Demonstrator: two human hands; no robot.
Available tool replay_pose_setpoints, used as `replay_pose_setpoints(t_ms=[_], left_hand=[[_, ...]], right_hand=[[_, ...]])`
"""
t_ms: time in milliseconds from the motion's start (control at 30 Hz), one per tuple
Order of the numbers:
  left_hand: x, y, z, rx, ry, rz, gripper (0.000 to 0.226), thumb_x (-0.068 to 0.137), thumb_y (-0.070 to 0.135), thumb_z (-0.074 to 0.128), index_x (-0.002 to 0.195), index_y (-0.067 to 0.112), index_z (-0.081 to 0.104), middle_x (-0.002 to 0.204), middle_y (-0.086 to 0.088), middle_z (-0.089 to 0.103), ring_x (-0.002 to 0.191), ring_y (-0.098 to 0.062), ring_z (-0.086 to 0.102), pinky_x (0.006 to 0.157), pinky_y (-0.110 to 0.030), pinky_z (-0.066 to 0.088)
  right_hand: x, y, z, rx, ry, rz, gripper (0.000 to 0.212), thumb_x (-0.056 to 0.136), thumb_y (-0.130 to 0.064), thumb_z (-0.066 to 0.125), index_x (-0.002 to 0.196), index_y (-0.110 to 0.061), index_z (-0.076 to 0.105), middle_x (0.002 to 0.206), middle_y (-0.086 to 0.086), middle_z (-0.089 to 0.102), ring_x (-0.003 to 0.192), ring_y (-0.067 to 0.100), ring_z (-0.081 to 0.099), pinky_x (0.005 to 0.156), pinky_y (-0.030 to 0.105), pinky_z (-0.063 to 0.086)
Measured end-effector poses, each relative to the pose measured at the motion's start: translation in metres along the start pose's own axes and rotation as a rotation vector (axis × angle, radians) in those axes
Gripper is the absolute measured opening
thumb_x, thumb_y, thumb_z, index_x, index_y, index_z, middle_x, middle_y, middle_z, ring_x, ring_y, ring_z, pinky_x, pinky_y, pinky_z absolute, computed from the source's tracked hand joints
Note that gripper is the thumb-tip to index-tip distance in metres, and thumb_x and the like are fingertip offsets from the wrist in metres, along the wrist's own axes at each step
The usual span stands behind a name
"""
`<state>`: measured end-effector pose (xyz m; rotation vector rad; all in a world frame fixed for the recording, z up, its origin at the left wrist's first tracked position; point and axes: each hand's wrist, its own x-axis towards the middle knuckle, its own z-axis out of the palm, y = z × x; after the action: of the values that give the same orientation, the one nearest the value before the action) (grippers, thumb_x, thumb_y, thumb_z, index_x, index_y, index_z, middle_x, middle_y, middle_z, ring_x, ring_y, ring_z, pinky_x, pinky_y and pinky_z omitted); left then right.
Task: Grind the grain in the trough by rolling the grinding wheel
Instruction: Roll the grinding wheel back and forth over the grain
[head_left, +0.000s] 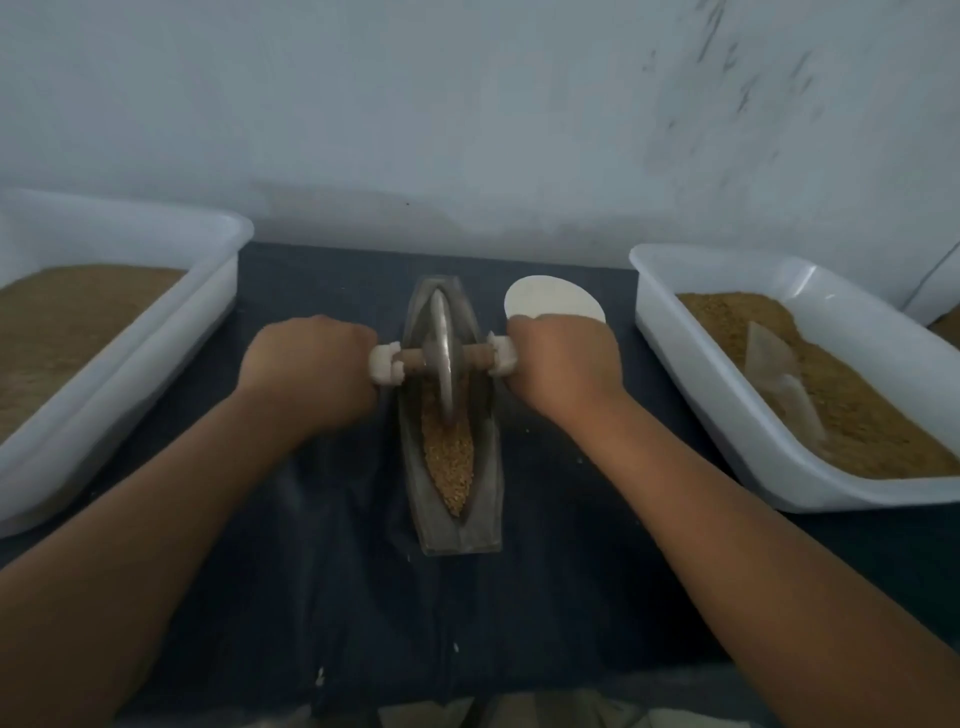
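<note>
Your left hand (311, 364) and right hand (563, 364) sit at the middle of the frame, one on each side of the thin grey metal grinding wheel (441, 353). Each hand is closed in a fist round one end of the brown wooden axle (410, 358) that runs through the wheel's centre. The fingers curl under and away from the camera, so only the backs of the hands and the knuckles show. White padded wraps (384, 366) cover the axle ends and poke out just inside each fist.

The wheel stands upright on its edge in the long, boat-shaped dark metal trough (485, 499), in the upper half of it. The golden-brown grain (449, 457) fills the groove from under the wheel down to the trough's lower tip. The trough lies lengthwise at centre frame on a dark blue cloth (337, 571).

A flat white round disc (550, 299) lies on the cloth just above your right hand, partly hidden by it. At the left edge of the frame a white rectangular plastic tub (156, 332) holds brown powdery material (67, 322). At the right a second white plastic tub (701, 374) holds coarser brown grain-like fill (857, 415) with a clear plastic scoop-like piece (774, 374) stuck into it. A pale blue wall (467, 104) fills the top of the frame.
</note>
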<state>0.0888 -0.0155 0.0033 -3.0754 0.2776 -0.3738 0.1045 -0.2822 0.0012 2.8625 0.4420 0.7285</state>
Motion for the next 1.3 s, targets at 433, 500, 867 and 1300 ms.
replay_pose_setpoints(t_ms=[433,500,867,1300], left_hand=[[0.026,-0.001,-0.008,0.034,-0.048,0.058,0.013,0.078,0.039,0.056,0.073,0.028,0.05,0.072,0.009,0.054,0.068,-0.023,0.057,0.061,-0.032,0.041],[0.033,-0.002,-0.005,0.02,-0.058,0.031,0.011,0.078,0.038,0.055,0.074,0.028,0.051,0.074,0.008,0.056,0.07,-0.023,0.059,0.061,-0.033,0.042],[-0.041,-0.011,0.005,0.01,-0.035,0.04,0.024,0.082,0.052,0.061,0.074,0.036,0.046,0.064,0.012,0.053,0.056,-0.005,0.048,0.05,-0.026,0.031],[0.02,0.003,-0.016,0.058,-0.071,0.038,0.015,0.083,0.04,0.06,0.076,0.029,0.053,0.073,0.008,0.057,0.063,-0.016,0.053,0.057,-0.031,0.039]], right_hand=[[0.007,0.001,0.016,0.027,0.113,0.056,0.041,0.103,-0.05,0.051,0.071,-0.024,0.044,0.06,0.001,0.054,0.049,0.027,0.041,0.048,0.024,0.017],[0.019,0.001,0.019,0.037,0.099,0.061,0.043,0.103,-0.049,0.051,0.07,-0.024,0.041,0.058,-0.001,0.047,0.049,0.027,0.044,0.049,0.025,0.015],[-0.047,-0.002,-0.03,-0.031,0.053,-0.092,0.033,0.072,-0.027,0.08,0.07,-0.022,0.047,0.056,-0.004,0.045,0.045,0.022,0.031,0.048,0.025,0.014],[0.008,0.006,0.023,0.012,0.142,0.051,0.042,0.097,-0.047,0.061,0.067,-0.025,0.042,0.054,-0.008,0.036,0.044,0.019,0.033,0.047,0.02,0.014]])
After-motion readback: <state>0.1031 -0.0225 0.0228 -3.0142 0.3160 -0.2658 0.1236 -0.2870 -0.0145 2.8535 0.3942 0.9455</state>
